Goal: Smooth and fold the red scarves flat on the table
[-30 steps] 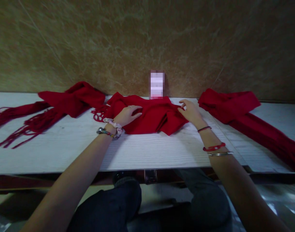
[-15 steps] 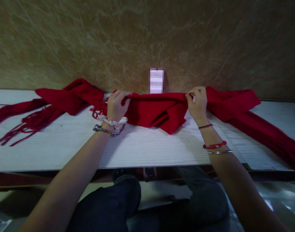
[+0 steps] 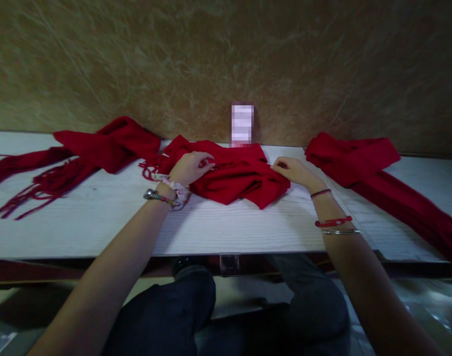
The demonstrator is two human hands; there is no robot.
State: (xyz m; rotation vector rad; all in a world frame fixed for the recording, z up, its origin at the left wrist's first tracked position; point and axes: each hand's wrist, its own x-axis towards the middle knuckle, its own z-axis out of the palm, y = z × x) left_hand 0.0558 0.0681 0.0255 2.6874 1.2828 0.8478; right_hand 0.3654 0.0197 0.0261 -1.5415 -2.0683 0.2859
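Note:
A crumpled red scarf (image 3: 244,185) lies in folds on the white wood-grain tabletop, its fringe showing at the left end. My left hand (image 3: 191,168) is closed on a fold near the scarf's left part, fingers curled over the cloth and thumb close to them. At the right side, my right hand (image 3: 294,170) pinches the scarf's edge between thumb and fingertips. Both hands rest low over the table, with the folded cloth bunched between them.
To the left lies another red scarf (image 3: 107,146) with long fringe, and to the right a folded red one (image 3: 359,160) trails toward the edge. A blurred pale rectangular object (image 3: 242,123) leans at the brown marbled wall (image 3: 226,64). The white tabletop (image 3: 226,232) ends before my knees.
Both hands have moved toward me, drawing the scarf's far folded edge down over the nearer cloth. A back layer now shows behind the bunched fold. The side scarves stay put.

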